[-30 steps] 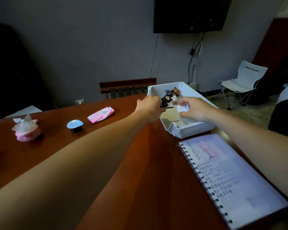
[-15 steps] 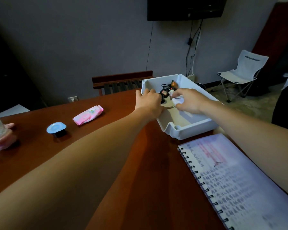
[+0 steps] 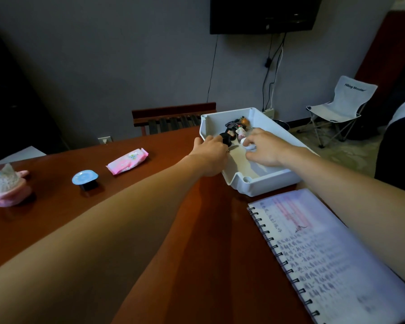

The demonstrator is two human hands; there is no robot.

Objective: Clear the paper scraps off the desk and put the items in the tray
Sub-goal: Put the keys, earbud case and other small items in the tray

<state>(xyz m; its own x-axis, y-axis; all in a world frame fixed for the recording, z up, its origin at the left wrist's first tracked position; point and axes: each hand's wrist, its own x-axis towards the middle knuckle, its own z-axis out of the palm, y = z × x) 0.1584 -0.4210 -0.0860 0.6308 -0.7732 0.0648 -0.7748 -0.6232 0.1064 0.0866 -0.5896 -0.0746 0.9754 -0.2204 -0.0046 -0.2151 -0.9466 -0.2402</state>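
A white plastic tray [image 3: 262,183] stands on the brown desk [image 3: 150,206] at the right. At its far end lie several small trinkets [image 3: 237,127]. My left hand [image 3: 209,154] reaches over the tray's left wall and grips a black key [image 3: 226,139], whose metal blade pokes out beside the fingers. My right hand [image 3: 265,149] is inside the tray, its fingers curled round a small white object [image 3: 247,144]. No paper scraps show on the desk.
On the desk to the left lie a pink tissue pack [image 3: 126,161], a small blue-lidded cup [image 3: 85,178] and a pink hairbrush [image 3: 6,189]. An open spiral notebook [image 3: 325,253] lies in front of the tray. A wooden chair back [image 3: 173,118] stands behind the desk.
Both hands have stayed in the tray and moved slightly toward its far end, each keeping its hold. My view has shifted a little to the right.
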